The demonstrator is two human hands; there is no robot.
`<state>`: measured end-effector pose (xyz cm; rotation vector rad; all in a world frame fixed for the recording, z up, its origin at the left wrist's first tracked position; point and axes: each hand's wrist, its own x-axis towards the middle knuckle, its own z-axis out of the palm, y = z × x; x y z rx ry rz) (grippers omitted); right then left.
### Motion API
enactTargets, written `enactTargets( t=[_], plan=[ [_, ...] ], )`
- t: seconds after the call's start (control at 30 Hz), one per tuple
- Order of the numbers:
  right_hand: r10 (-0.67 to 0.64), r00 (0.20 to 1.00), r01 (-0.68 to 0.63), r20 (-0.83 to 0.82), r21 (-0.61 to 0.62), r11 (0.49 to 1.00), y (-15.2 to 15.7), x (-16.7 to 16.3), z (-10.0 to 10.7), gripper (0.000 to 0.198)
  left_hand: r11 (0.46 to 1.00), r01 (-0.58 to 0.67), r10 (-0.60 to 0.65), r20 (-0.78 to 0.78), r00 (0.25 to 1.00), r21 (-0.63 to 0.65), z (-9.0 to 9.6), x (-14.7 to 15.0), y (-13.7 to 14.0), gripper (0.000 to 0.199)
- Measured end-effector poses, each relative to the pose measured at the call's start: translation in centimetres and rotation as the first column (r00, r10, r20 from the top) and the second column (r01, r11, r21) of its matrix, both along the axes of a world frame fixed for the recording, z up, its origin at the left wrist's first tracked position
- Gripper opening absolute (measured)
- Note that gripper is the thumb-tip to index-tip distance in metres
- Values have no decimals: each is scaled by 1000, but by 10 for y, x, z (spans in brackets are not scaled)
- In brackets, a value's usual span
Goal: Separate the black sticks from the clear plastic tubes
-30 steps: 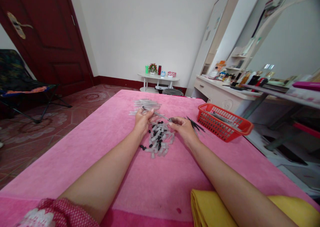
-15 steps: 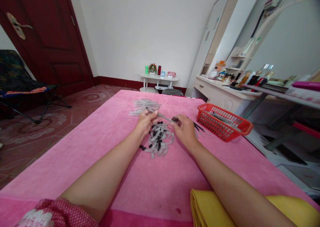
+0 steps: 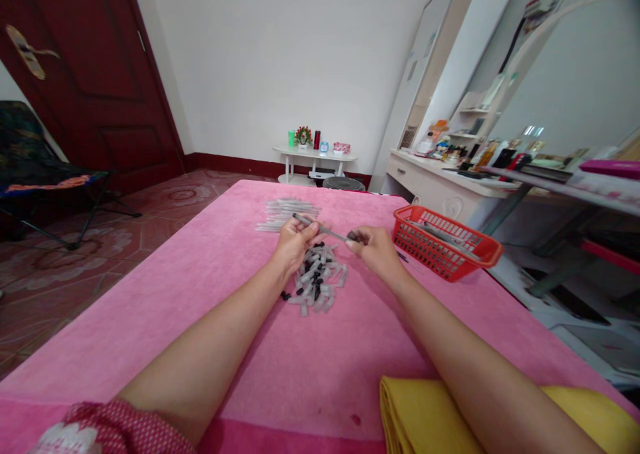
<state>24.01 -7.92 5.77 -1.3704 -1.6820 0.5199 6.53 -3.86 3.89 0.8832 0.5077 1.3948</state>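
My left hand grips a slim pen with a clear grey barrel and a black end that sticks out past the thumb. At the pen's right end, the fingers of my right hand are pinched together, with something dark at the fingertips. Below the hands lies a loose pile of clear and black pen caps. Just beyond my left hand, several clear pen barrels lie side by side. Thin dark sticks lie partly hidden behind my right hand.
A red plastic basket holding long thin pieces stands at the table's right side. Folded yellow cloth lies at the near right, under my right forearm. Pink cloth covers the table. A dresser stands farther right.
My right hand has shifted slightly up and to the right, covering more of the dark sticks. More of the pen shows between my hands. My left hand keeps its grip.
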Motion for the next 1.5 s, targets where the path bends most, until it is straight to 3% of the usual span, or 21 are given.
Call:
enactTargets(
  t=[0.07, 0.17, 0.27, 0.33, 0.43, 0.53, 0.63, 0.7, 0.77, 0.87, 0.93, 0.97, 1.07, 1.23, 1.33, 1.4, 1.5],
  plan=[
    [50, 986, -75, -159, -153, 985, -1, 2, 6, 13, 999, 20, -20, -6, 1000, 37, 1, 0, -3, 40],
    [98, 935, -228, -342, -364, 903, -5, 7, 15, 20, 993, 67, -64, -29, 998, 95, 2, -1, -5, 46],
    [120, 909, -306, -400, -443, 843, -8, 8, 20, 28, 986, 109, -103, -52, 993, 129, 1, 1, -6, 48],
    [146, 933, -279, -328, -409, 868, -9, 6, 22, 31, 985, 117, -109, -73, 991, 129, 0, 4, -5, 49],
    [204, 976, -218, -81, -286, 933, -10, 1, 23, 32, 986, 87, -70, -119, 990, 143, -2, 8, -3, 48],
    [232, 961, -201, 150, -196, 960, -10, 0, 24, 27, 980, 60, -21, -199, 980, 189, -3, 9, -1, 47],
    [94, 938, -64, 333, -100, 993, -8, 10, 31, 28, 961, 0, 100, -347, 932, 277, -5, 5, 6, 42],
    [-116, 914, 122, 390, 8, 992, -6, 26, 39, 27, 911, -93, 288, -459, 841, 401, -8, -3, 14, 33],
    [-364, 839, 337, 405, 138, 931, -6, 48, 49, 28, 834, -181, 490, -549, 677, 521, -14, -16, 25, 24],
    [-736, 551, 673, 394, 312, 671, -10, 84, 60, 32, 772, -202, 629, -680, 375, 603, -26, -39, 40, 23],
    [-812, 392, 774, 431, 323, 545, -13, 106, 62, 34, 753, -177, 658, -729, 187, 634, -33, -51, 47, 26],
    [-823, 331, 810, 462, 309, 499, -14, 115, 61, 33, 755, -164, 655, -745, 128, 635, -36, -56, 50, 27],
    [-811, 239, 878, 534, 237, 415, -14, 133, 55, 33, 763, -122, 644, -763, 60, 634, -40, -60, 52, 27],
    [-773, 233, 911, 590, 146, 386, -9, 146, 44, 32, 759, -64, 649, -761, -10, 648, -40, -55, 50, 25],
    [-785, 204, 905, 585, 193, 379, -9, 149, 43, 35, 759, -57, 648, -761, -44, 649, -40, -56, 50, 27],
    [-796, 212, 882, 568, 239, 406, -10, 148, 44, 37, 761, -46, 644, -762, -74, 647, -41, -57, 50, 28],
    [-790, 323, 820, 520, 262, 508, -11, 140, 47, 36, 774, -5, 628, -770, -113, 633, -43, -57, 50, 29]
  ],
)
